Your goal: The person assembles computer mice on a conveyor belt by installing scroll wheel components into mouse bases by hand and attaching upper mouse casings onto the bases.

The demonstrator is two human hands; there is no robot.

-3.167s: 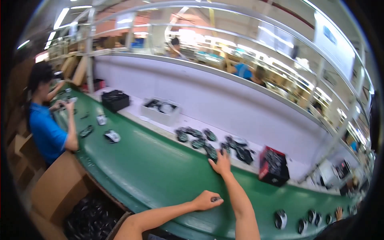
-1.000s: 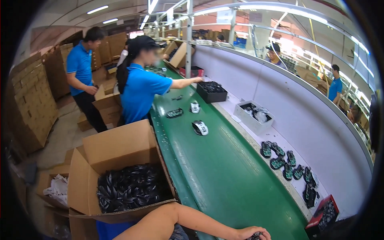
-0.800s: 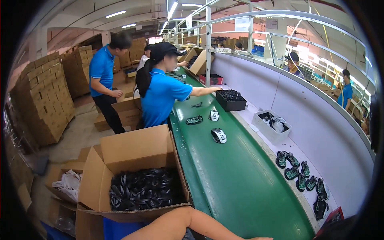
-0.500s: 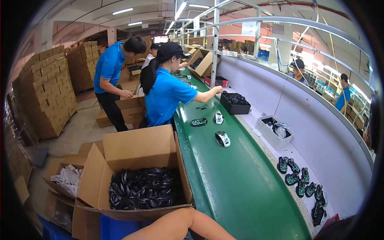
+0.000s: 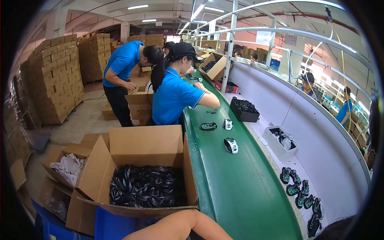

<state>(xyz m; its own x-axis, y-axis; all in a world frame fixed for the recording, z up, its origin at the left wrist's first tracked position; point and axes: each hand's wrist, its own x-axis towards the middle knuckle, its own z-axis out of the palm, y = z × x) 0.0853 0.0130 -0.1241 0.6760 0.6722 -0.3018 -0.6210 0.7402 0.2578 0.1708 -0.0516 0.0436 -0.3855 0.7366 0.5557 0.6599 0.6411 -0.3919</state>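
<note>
Neither of my hands shows; only a bare, bent arm (image 5: 180, 224) of mine crosses the lower edge, its elbow close to the front of an open cardboard box (image 5: 146, 140). Black, glossy, curved plastic pieces (image 5: 148, 186) fill that box. To its right runs a green conveyor belt (image 5: 240, 192). On the belt lie two black-and-white computer mouse bodies, a nearer one (image 5: 231, 145) and a farther one (image 5: 227, 124). Beside them is a black mouse base with a green circuit board (image 5: 208, 126). What my hands hold or touch is out of sight.
Several mouse bases with circuit boards (image 5: 300, 188) lie on the right ledge. A white bin (image 5: 281, 149) and a black bin of dark parts (image 5: 245, 110) stand farther along. A co-worker in blue (image 5: 176, 96) works at the belt; another person (image 5: 124, 64) bends over a carton behind.
My view has shifted slightly, so most things sit differently in the picture. The co-worker at the belt has drawn an arm back from the black bin. The standing person bends lower.
</note>
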